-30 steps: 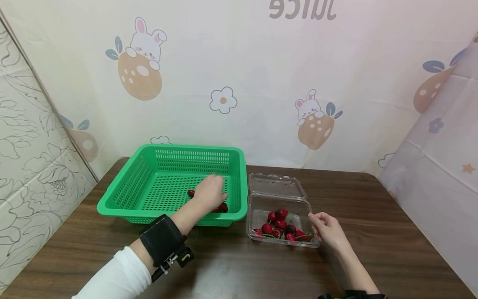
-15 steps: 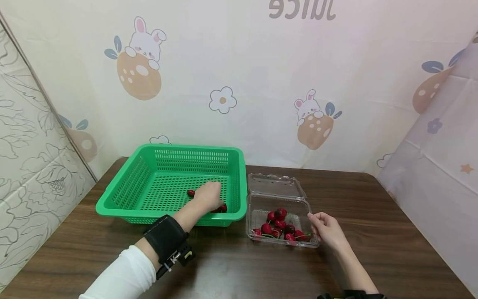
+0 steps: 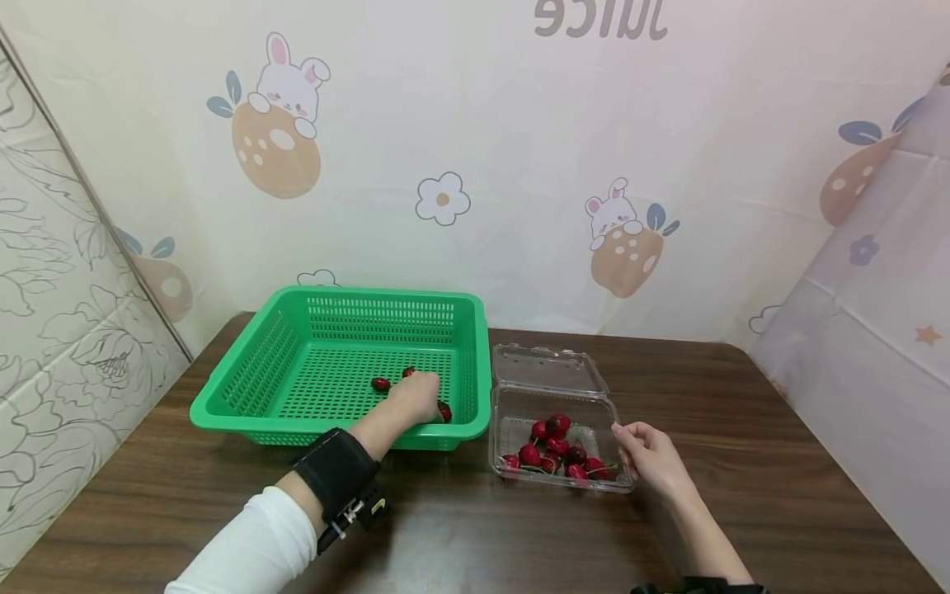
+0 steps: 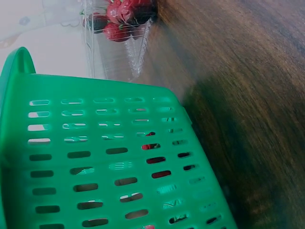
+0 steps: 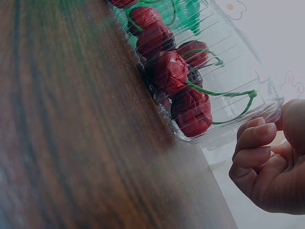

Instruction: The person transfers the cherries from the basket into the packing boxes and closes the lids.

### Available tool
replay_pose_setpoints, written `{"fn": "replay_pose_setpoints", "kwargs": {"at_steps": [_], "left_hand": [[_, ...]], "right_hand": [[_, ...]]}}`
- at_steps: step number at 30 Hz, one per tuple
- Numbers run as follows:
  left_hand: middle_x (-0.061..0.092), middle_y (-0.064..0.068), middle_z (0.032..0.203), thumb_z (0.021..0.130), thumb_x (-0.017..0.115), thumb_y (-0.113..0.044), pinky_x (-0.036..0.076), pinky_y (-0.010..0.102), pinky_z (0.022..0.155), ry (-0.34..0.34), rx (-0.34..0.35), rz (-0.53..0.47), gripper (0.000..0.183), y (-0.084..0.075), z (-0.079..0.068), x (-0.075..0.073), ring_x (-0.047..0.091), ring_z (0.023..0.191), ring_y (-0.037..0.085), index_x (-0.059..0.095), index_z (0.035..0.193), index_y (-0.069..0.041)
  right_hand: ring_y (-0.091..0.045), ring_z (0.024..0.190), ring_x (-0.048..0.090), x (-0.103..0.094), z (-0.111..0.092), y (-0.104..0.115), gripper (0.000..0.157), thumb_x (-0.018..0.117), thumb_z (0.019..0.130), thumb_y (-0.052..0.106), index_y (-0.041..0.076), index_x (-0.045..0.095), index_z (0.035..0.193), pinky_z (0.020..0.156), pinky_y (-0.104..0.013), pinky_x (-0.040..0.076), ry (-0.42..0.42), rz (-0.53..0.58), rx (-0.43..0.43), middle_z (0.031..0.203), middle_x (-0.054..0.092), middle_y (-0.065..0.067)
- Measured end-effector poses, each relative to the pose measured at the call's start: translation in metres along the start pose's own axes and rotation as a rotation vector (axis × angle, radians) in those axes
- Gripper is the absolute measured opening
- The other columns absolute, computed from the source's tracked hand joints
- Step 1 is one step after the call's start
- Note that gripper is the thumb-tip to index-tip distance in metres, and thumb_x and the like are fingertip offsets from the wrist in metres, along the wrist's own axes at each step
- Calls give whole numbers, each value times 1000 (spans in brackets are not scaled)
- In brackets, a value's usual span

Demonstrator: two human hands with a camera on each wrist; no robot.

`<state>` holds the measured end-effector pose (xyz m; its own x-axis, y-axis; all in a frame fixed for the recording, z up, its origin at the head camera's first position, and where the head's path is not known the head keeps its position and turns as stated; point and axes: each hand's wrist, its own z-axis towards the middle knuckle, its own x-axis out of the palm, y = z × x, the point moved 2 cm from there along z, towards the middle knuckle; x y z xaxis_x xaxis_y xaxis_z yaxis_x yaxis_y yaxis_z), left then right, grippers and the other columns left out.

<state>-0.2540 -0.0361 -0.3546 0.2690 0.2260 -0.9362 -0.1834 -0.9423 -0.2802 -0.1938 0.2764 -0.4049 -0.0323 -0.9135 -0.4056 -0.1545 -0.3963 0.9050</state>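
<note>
My left hand (image 3: 417, 398) reaches down into the green plastic basket (image 3: 289, 417), near its front right corner. Its fingertips are hidden, so whether they hold a cherry does not show. Cherries lie around that hand: one (image 3: 381, 384) to its left, another (image 3: 409, 372) just behind, and more red (image 3: 444, 411) at its right. Thumb and fingers of my right hand (image 3: 653, 458) pinch the right rim of an open clear plastic clamshell box (image 3: 519, 404). Several cherries (image 5: 171, 74), some with green stems, lie inside the box. The left wrist view has only the basket's slotted side (image 4: 95, 143), without the hand.
The box's clear lid (image 3: 549, 369) is folded back behind it. Basket and box stand side by side on a dark wooden table (image 3: 460, 536). A printed curtain (image 3: 505, 124) hangs behind the table.
My left hand has lowered towards the front of the basket, uncovering a cherry behind it. The right hand keeps its pinch on the box rim, and the box stays put.
</note>
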Motion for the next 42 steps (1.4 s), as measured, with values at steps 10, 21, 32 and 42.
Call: {"fn": "replay_pose_setpoints", "kwargs": {"at_steps": [10,21,32,42], "left_hand": [[48,7,66,80,62,-8,30,27,49,65,19,11,10,0,4,3,39,55,17,52,80,-5],[47,7,69,86,53,-4,30,26,51,125,6,65,3,-2,8,7,39,58,16,54,83,-2],[46,6,70,85,52,1,29,25,51,153,-11,77,5,-3,10,9,37,59,15,55,86,-3],[46,8,70,83,55,1,30,26,51,93,24,45,4,0,9,6,37,59,16,52,84,-2]], "right_hand": [[-9,43,37,0,-1,-1,32,46,93,27,-5,43,89,41,-22,33,5,10,-4,56,42,-1],[-9,44,38,-1,-1,-2,33,45,93,27,-5,44,88,42,-24,35,4,-10,-23,56,42,-1],[-9,44,38,-1,0,-1,33,46,93,27,-5,44,88,41,-23,34,4,-2,-17,56,43,-1],[-10,44,39,-1,0,-1,32,45,94,25,-6,44,88,41,-23,35,-3,-22,-15,56,44,-1]]}}
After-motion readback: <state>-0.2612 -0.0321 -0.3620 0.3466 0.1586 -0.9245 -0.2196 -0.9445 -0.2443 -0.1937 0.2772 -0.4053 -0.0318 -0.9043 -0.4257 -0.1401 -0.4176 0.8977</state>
